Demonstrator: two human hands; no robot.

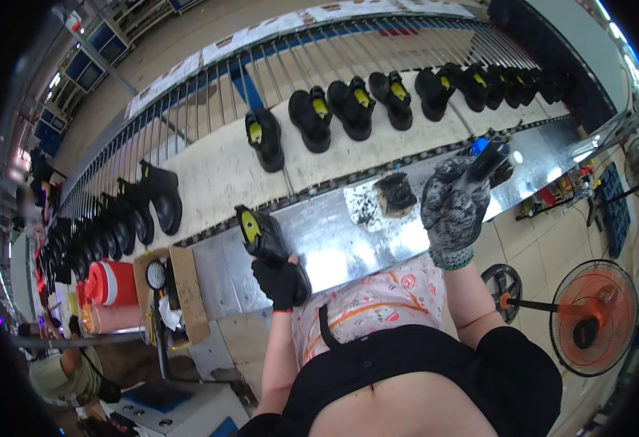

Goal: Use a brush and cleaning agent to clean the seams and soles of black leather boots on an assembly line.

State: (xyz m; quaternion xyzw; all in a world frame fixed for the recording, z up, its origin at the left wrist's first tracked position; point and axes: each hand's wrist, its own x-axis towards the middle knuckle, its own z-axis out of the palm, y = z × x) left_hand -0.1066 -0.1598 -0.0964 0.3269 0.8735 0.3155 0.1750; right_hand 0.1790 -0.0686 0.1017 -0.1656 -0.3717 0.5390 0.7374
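My left hand point(277, 282), in a black fingerless glove, grips a black shoe point(265, 237) by its front part at the near edge of the metal bench. The shoe's opening, with a yellow-green insole, faces away from me. My right hand point(456, 207), in a grey speckled knit glove, is closed around a black tube-shaped tool point(488, 162) over the right side of the bench. A small blue part point(479, 146) shows beside that tool; its working end is hard to make out. Between my hands lies a white cloth or pad with black stains point(363, 207) and a blackened block point(396, 194).
Several black shoes point(309, 120) stand along a pale conveyor belt point(217, 167) behind the metal bench point(319, 226). Black boots point(161, 197) stand at its left. A cardboard box point(188, 295) and a red jug point(115, 282) sit left; an orange fan point(594, 318) stands right.
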